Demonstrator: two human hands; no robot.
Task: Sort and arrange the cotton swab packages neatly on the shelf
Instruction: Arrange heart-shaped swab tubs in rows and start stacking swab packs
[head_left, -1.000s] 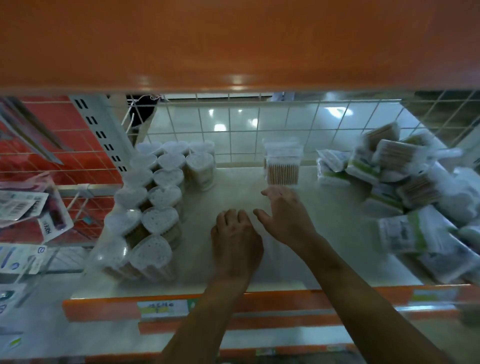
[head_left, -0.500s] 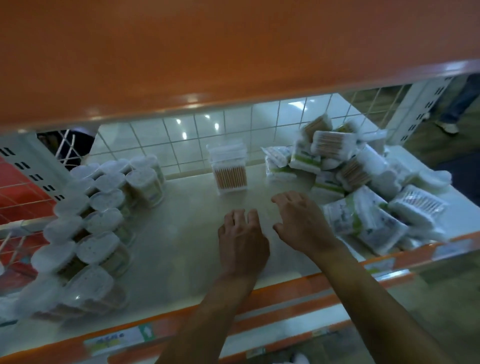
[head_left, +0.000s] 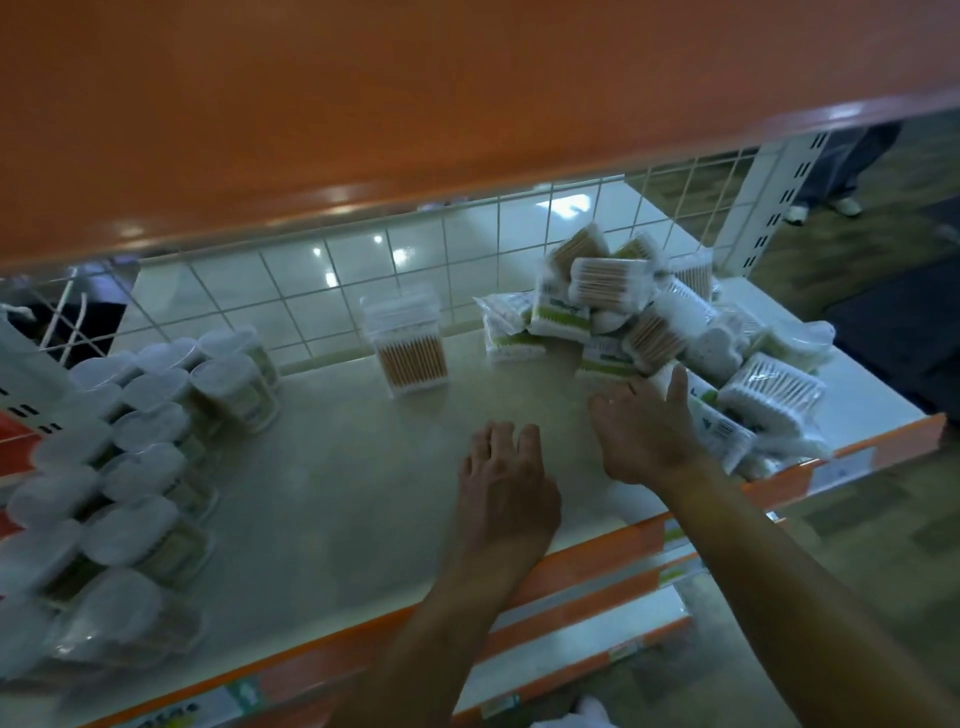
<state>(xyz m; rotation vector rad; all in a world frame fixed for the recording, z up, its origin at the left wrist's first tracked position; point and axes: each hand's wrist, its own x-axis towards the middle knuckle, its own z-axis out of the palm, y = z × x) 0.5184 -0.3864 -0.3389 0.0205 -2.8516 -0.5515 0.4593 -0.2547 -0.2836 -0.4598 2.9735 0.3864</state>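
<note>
Clear box (head_left: 410, 348) of wooden swabs at twelve o'clock on the shelf (head_left: 332, 478); bagged swab packages (head_left: 649, 332) heaped at two. Our left hand (head_left: 506, 488) lies flat, fingers relaxed; our right hand (head_left: 644, 431), fingers spread, touches them.

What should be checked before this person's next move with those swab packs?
1. Right hand free: ok, open beside the bags.
2. Left hand free: ok, resting on the shelf, holding nothing.
3. Bags sorted: not ok, heaped at right.
4. Tubs lined up: ok, rows at left.
5. Clear box upright: ok.
6. Front bags safe from sliding off: cannot tell.
</note>
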